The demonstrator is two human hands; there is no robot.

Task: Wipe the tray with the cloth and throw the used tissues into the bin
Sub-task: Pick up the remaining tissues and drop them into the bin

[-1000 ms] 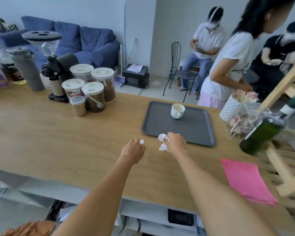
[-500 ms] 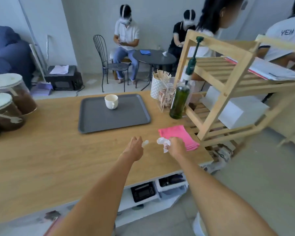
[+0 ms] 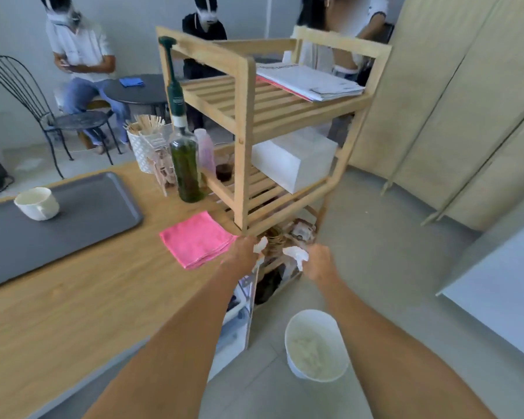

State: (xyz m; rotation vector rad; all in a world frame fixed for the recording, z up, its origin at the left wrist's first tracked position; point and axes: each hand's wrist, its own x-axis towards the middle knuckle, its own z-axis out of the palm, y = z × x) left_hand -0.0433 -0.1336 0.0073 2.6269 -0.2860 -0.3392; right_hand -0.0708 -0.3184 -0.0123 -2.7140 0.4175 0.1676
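Gripping crumpled tissue (image 3: 297,254) in right hand (image 3: 320,261); left hand (image 3: 243,252) clutching small tissue (image 3: 260,245), no clear axis.

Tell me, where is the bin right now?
The white bin stands on the floor at the lower right of the head view, just off the counter's end, below the right hand and its tissue.

Past the tabletop's (image 3: 73,313) edge, the left hand (image 3: 242,252) and right hand (image 3: 321,261) each clutch a crumpled tissue (image 3: 297,254) above a white bin (image 3: 315,346) on the floor; a pink cloth (image 3: 197,238) lies beside the grey tray (image 3: 82,219).
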